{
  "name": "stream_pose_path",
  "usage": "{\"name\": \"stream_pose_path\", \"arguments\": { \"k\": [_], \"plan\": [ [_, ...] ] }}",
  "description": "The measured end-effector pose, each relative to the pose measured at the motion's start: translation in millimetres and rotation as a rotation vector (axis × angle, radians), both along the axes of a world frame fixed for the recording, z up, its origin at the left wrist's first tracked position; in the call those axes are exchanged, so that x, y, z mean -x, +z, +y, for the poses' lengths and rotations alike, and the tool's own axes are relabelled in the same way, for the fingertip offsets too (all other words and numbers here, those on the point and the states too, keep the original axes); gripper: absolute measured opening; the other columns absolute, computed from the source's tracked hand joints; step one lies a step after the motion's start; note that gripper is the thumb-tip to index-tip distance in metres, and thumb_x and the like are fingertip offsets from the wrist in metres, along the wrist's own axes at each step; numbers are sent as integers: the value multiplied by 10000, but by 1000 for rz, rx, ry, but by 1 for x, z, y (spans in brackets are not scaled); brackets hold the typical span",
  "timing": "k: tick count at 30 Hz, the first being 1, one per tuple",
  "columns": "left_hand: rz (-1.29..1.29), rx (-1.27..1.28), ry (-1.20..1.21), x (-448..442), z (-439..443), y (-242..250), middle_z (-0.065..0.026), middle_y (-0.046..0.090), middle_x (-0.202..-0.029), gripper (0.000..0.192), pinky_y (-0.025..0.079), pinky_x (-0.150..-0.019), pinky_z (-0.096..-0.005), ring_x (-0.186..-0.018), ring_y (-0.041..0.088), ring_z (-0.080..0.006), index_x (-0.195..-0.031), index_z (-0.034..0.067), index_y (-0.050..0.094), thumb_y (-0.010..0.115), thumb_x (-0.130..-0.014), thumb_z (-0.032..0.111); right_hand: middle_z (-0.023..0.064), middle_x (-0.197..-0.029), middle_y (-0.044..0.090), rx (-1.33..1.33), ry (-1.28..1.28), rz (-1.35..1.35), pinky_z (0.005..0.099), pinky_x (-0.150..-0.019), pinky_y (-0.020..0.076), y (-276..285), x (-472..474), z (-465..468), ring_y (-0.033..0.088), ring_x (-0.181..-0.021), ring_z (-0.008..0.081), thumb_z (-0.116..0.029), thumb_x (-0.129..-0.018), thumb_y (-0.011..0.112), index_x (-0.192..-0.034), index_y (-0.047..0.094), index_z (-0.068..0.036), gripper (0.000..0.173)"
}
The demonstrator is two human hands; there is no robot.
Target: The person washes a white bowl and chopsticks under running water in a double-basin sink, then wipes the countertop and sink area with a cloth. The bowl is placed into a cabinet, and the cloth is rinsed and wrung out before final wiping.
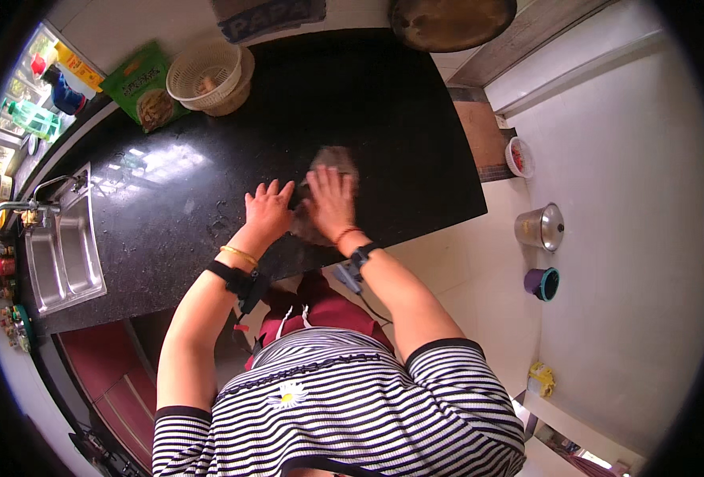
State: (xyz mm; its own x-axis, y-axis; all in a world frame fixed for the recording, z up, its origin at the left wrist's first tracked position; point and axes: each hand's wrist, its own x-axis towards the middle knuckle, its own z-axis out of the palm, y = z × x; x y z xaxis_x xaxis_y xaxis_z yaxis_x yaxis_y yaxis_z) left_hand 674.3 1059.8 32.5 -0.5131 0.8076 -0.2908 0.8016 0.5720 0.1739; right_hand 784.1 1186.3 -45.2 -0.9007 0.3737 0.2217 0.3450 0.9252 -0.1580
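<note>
My right hand lies flat on a brownish-grey cloth on the black stone countertop. Its fingers are straight and slightly apart; the palm hides the middle of the cloth. More of the cloth shows between the two hands and below the right palm, somewhat blurred. To the left, my left hand is palm down over the counter with its fingers spread and nothing in it. The thumb side comes close to the cloth; whether they touch, I cannot tell. Water drops and wet marks dot the counter around the left hand.
A double steel sink with a faucet is at left. White plastic baskets and a green food bag stand at the back left. A round brown board is behind the counter. A lidded metal pot and bucket stand right.
</note>
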Motion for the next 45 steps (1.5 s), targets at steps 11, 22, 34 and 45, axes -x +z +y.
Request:
{"name": "stream_pose_path", "arguments": {
  "k": [11, 22, 34, 45],
  "plan": [
    [97, 228, 45, 50, 73, -8, -192, 239, -1469, 994, 217, -997, -662, -1287, 292, -468, -1444, 184, 238, 673, -656, 606, 166, -1488, 209, -45, -783, -225, 618, -1048, 162, -15, -101, 224, 170, -1366, 381, -564, -888, 388, -1441, 247, -157, 701],
    [105, 256, -42, 69, 79, -18, -260, 110, -1485, 1168, 197, -1029, -632, -1285, 184, -570, -1469, 264, 114, 698, -548, 682, 155, -1375, 393, -181, -349, 18, 497, -1008, 267, -22, 150, 280, 328, -1280, 322, -477, -871, 466, -1322, 416, -72, 609],
    [66, 268, -31, 76, 86, -16, -344, 93, -1449, 1225, 228, -1023, -614, -1260, 174, -612, -1469, 267, 107, 722, -494, 684, 131, -1343, 423, -9, 251, -124, 489, -1050, 265, 4, 164, 244, 390, -1233, 311, -190, -850, 527, -1277, 467, -90, 442],
    [103, 220, -43, 80, 81, -22, -350, 116, -1442, 1223, 218, -1038, -597, -1265, 179, -602, -1469, 272, 115, 716, -489, 689, 109, -1417, 348, -139, 326, 45, 466, -1044, 262, -25, 244, 168, 317, -1298, 298, -257, -876, 503, -1337, 391, -72, 509]
  ]
}}
